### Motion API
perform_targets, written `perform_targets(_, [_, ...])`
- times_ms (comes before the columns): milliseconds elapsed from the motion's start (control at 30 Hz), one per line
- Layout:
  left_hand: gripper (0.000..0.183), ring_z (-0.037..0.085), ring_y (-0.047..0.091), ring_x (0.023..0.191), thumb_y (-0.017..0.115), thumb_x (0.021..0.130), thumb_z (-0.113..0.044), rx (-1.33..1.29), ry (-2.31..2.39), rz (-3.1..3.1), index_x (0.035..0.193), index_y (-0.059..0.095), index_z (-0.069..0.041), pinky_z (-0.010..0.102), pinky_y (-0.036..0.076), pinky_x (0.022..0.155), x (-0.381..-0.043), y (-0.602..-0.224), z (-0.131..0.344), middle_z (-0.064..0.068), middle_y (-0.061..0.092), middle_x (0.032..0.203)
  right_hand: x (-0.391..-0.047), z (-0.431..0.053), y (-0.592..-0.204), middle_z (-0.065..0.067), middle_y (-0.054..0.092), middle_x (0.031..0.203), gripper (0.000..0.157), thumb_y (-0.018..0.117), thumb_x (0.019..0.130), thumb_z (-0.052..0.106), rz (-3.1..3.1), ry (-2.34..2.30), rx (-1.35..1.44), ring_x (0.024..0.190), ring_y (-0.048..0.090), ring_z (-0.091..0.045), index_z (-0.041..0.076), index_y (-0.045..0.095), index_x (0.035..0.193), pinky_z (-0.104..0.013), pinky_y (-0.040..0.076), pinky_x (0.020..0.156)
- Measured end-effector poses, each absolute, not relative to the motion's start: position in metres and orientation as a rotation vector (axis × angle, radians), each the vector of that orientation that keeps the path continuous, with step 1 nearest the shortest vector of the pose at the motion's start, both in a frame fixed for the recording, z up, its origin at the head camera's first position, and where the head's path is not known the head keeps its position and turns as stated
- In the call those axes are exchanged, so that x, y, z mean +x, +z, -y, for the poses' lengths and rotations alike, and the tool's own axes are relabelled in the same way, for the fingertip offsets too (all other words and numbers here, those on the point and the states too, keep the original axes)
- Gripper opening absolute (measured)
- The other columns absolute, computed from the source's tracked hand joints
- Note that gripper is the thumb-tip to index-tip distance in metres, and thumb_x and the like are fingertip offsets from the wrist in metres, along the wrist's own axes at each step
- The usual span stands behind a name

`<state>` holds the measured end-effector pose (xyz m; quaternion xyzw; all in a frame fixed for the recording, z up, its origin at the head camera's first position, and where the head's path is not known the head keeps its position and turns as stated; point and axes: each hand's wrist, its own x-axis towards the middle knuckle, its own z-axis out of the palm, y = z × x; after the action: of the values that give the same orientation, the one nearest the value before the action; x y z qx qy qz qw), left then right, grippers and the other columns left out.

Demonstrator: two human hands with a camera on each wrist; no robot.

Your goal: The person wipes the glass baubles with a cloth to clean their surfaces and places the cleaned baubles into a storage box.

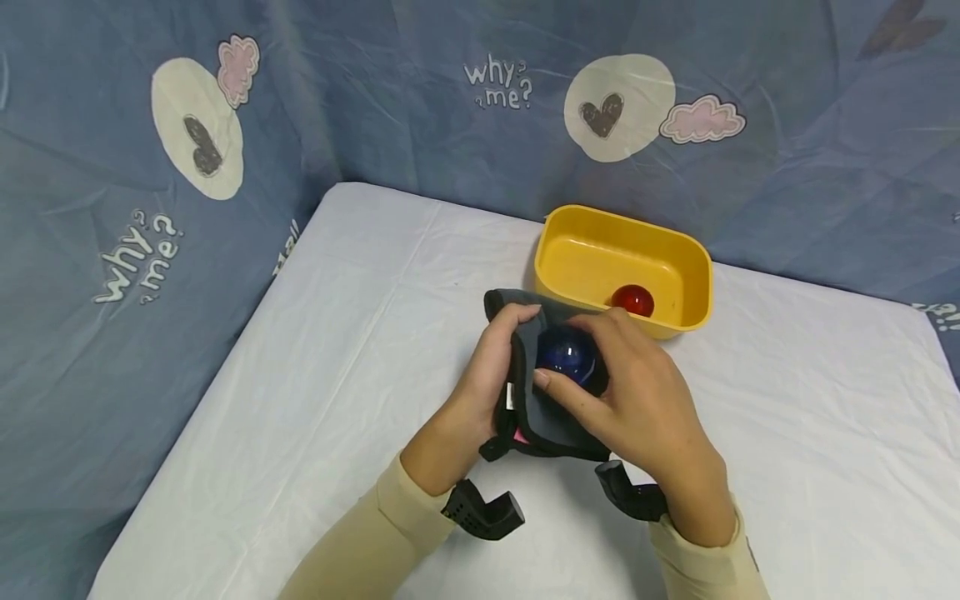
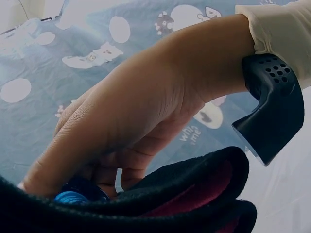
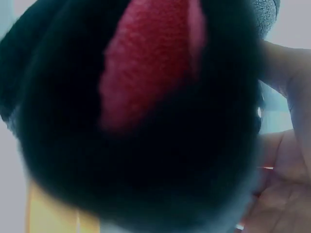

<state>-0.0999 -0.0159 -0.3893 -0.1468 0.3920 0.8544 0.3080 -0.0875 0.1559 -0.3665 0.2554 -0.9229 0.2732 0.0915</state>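
In the head view my left hand [image 1: 483, 379] holds a folded dark grey cloth [image 1: 551, 425] by its left side, thumb on top. The cloth has black edging, a white tag, and pink fabric on its inner side. My right hand [image 1: 645, 392] grips a glossy dark blue ball [image 1: 566, 354] between thumb and fingers, right against the cloth. From the left wrist, the ball [image 2: 73, 196] shows as a bright blue patch under the fingers, behind the cloth's edge [image 2: 228, 165]. Blurred black edging and pink lining of the cloth [image 3: 150, 63] fill much of the right wrist view.
Just beyond the cloth stands a yellow bin [image 1: 551, 242] with a red ball [image 1: 633, 298] inside. White fabric covers the table [image 1: 337, 333]. A blue printed curtain [image 1: 420, 100] hangs behind the table and along its left side.
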Motion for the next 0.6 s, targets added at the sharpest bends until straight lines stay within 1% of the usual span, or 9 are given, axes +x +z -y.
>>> perform_targets(167, [0.061, 0.022, 0.056, 0.113, 0.048, 0.098, -0.051, -0.388, 2.243, -1.014, 0.144, 0.048, -0.012, 0.039, 0.046, 0.101, -0.0985, -0.3897, 0.0146, 0.009, 0.054, 0.131, -0.0874, -0.1558, -0.3694, -0.011, 0.07, 0.112, 0.059, 0.074, 0.092, 0.055, 2.736, 0.772, 0.727, 0.101, 0.065, -0.03, 0.002, 0.068, 0.117, -0.049, 0.053, 0.093])
perform_targets(267, [0.059, 0.02, 0.055, 0.113, 0.046, 0.099, -0.051, -0.369, 2.239, -0.99, 0.143, 0.048, -0.012, 0.039, 0.046, 0.103, -0.0981, -0.3898, 0.0137, 0.007, 0.054, 0.128, -0.0874, -0.1553, -0.3694, -0.009, 0.07, 0.103, 0.051, 0.069, 0.097, 0.052, 2.74, 0.8, 0.689, 0.094, 0.064, -0.027, 0.003, 0.069, 0.111, -0.046, 0.053, 0.087])
perform_targets(367, [0.059, 0.02, 0.055, 0.113, 0.045, 0.099, -0.051, -0.365, 2.244, -0.993, 0.143, 0.049, -0.012, 0.039, 0.046, 0.104, -0.0982, -0.3896, 0.0137, 0.007, 0.054, 0.127, -0.0863, -0.1543, -0.3683, -0.007, 0.07, 0.101, 0.043, 0.069, 0.099, 0.047, 2.741, 0.847, 0.667, 0.094, 0.063, -0.025, 0.005, 0.07, 0.109, -0.045, 0.052, 0.088])
perform_targets(433, [0.06, 0.02, 0.055, 0.112, 0.044, 0.099, -0.052, -0.372, 2.249, -0.999, 0.144, 0.049, -0.012, 0.039, 0.046, 0.104, -0.0986, -0.3892, 0.0141, 0.007, 0.054, 0.126, -0.0857, -0.1532, -0.3674, -0.007, 0.07, 0.105, 0.042, 0.07, 0.099, 0.046, 2.741, 0.865, 0.668, 0.099, 0.063, -0.025, 0.005, 0.07, 0.112, -0.045, 0.051, 0.093])
perform_targets(500, [0.061, 0.02, 0.056, 0.112, 0.044, 0.099, -0.052, -0.377, 2.255, -1.008, 0.146, 0.048, -0.012, 0.039, 0.047, 0.103, -0.0991, -0.3887, 0.0146, 0.007, 0.054, 0.127, -0.0853, -0.1524, -0.3667, -0.007, 0.069, 0.11, 0.046, 0.07, 0.099, 0.046, 2.741, 0.867, 0.677, 0.104, 0.062, -0.025, 0.005, 0.068, 0.119, -0.045, 0.049, 0.097])
perform_targets(533, [0.062, 0.02, 0.056, 0.111, 0.045, 0.099, -0.053, -0.383, 2.254, -1.01, 0.146, 0.048, -0.013, 0.039, 0.047, 0.102, -0.0994, -0.3887, 0.0148, 0.007, 0.054, 0.127, -0.0853, -0.1523, -0.3663, -0.007, 0.068, 0.111, 0.047, 0.07, 0.099, 0.045, 2.742, 0.869, 0.679, 0.103, 0.061, -0.025, 0.006, 0.067, 0.123, -0.044, 0.049, 0.095])
perform_targets(600, [0.063, 0.02, 0.056, 0.113, 0.045, 0.099, -0.052, -0.383, 2.256, -1.003, 0.148, 0.047, -0.014, 0.039, 0.047, 0.103, -0.0999, -0.3886, 0.0151, 0.008, 0.054, 0.129, -0.0853, -0.1535, -0.3649, -0.006, 0.064, 0.112, 0.049, 0.073, 0.097, 0.043, 2.738, 0.89, 0.689, 0.099, 0.058, -0.022, 0.007, 0.064, 0.13, -0.042, 0.048, 0.089])
